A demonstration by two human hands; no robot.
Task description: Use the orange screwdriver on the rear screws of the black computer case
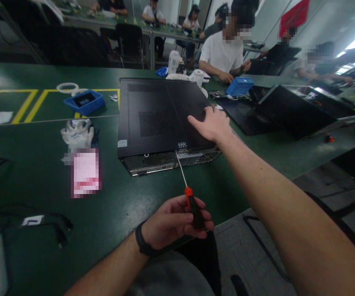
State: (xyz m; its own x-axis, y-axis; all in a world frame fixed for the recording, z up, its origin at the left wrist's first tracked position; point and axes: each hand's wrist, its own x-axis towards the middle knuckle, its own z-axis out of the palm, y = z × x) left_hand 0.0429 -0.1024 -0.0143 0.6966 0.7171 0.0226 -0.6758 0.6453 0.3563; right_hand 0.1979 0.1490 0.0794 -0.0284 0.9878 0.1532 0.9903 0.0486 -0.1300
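Wearer's hands (177, 220) (214, 124): qty. 2. Screwdriver (196, 213), in hand: 1 pc. PC case (160, 98), blk., under rt. hand: 1 ea. Blue bins (93, 107) (240, 87): 2 pcs. Wristband (144, 240): 1. Red banner (293, 17): 1. Gloves (79, 133), bunched: no. unclear.

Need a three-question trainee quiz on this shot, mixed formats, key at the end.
1. Which hand holds the screwdriver?
2. True or false: the right hand rests on the black case.
3. Where do the gloves lie?
a) in a blue tray
b) on the green table, left of the black case
c) on top of the black case

Key: 1. The left hand. 2. True. 3. b.
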